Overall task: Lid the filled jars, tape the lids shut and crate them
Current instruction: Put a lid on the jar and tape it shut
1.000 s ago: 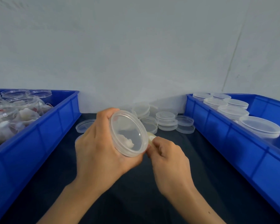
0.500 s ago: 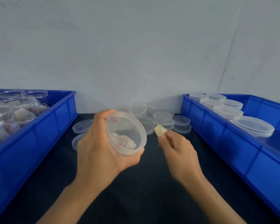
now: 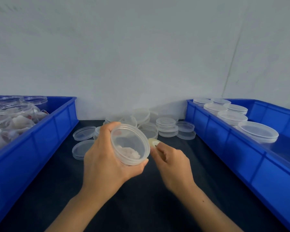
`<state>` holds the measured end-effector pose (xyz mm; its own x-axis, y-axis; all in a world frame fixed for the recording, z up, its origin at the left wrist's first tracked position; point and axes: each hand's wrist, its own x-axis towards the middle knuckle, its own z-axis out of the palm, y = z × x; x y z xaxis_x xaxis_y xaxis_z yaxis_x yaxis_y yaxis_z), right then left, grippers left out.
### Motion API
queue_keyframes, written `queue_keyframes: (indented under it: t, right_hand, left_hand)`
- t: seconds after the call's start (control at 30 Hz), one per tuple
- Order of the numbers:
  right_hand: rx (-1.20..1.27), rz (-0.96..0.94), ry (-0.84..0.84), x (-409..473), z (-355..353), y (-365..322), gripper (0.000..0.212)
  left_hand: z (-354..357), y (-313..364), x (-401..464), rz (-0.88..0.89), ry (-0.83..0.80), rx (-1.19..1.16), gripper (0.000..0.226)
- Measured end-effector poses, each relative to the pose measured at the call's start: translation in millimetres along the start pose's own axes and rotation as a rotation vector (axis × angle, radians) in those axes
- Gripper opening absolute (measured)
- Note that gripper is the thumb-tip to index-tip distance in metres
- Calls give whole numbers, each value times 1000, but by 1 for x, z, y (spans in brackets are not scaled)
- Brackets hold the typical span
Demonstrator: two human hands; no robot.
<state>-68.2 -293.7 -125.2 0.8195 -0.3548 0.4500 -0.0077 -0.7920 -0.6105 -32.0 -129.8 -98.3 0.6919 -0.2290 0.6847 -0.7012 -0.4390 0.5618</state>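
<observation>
Taping step: left hand [image 3: 107, 158] grips a lidded jar [image 3: 130, 144] sideways; right hand [image 3: 170, 158] pinches a tape roll [image 3: 153, 142]. Next, probably, tape meets the lid's rim.

two bare forearms, sleeveless, no gloves, no rings

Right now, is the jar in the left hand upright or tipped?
Tipped: the jar, gripped by the left hand, lies on its side, its lidded end facing the camera.

Clear lidded jar [image 3: 130, 144] tilted sideways, small tape roll [image 3: 153, 142] beside.
</observation>
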Motion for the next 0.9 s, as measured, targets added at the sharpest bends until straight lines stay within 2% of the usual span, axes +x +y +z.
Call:
queue_keyframes:
  t: [0.07,0.17,0.23,0.3,0.33,0.37,0.4,0.47,0.5,0.6,0.73,0.9]
  right_hand:
    - [-63,-62,-62,1,7,3,40]
    - [-266,-191,-268,1,22,7,17]
    - [-444,-285,-325,-1,32,11,25]
    - [-512,-275,-290,-1,36,13,30]
    - [-439,-256,-256,0,35,12,31]
    - [-226,-187,-225,0,30,9,31]
    - [105,-103,-214,1,24,4,31]
    - [767,42,-296,1,12,-2,45]
    - [903,36,-355,1,8,-4,52]
    - [1068,-81,-456,-5,7,-12,54]
    - [1178,-38,-429,-7,12,-12,54]
    - [1280,18,-450,-10,14,-11,64]
  left_hand:
    - [1,-2,0,-27,0,-38,96]
    - [2,-7,1,-82,15,-119,95]
    - [3,-10,1,-109,22,-186,95]
    - [2,-12,2,-120,25,-252,96]
    - [2,-13,2,-123,19,-286,94]
    - [1,-14,3,-127,12,-325,90]
    - [1,-15,4,-132,6,-366,87]
    - [1,-15,5,-137,-11,-435,86]
    - [2,-15,5,-138,-22,-465,88]
    - [7,-14,5,-173,-62,-586,88]
    - [11,-14,2,-202,-115,-639,86]
    - [12,-16,-2,-229,-155,-670,87]
